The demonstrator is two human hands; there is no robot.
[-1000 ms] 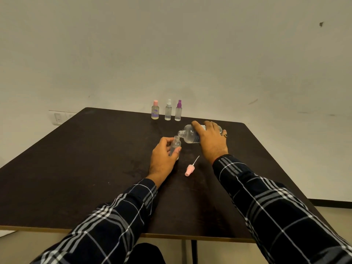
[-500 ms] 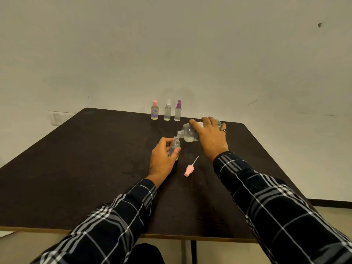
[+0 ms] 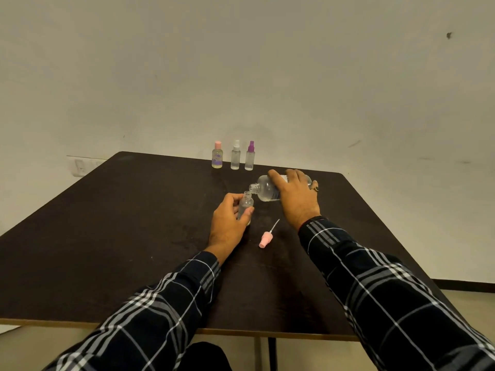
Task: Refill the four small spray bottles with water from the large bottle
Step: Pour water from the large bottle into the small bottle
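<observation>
Still tilted — large bottle [image 3: 263, 190] gripped by right hand [image 3: 297, 199], left hand [image 3: 227, 223] curled round small bottle [image 3: 246, 203]

Dim, warm, even indoor light; source out of view. Wall [image 3: 241, 62] grey-beige, darker toward the corners. Faint soft shadow on it above the three far bottles [image 3: 235, 156]. Dark surface [image 3: 107, 236]: weak matte sheen. Wide-angle bowing at frame edges; near sleeves [image 3: 401, 303] slightly soft.

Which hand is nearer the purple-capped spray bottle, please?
Right. The right hand grips the large bottle just before the purple-capped bottle; the left hand is nearer the person.
</observation>
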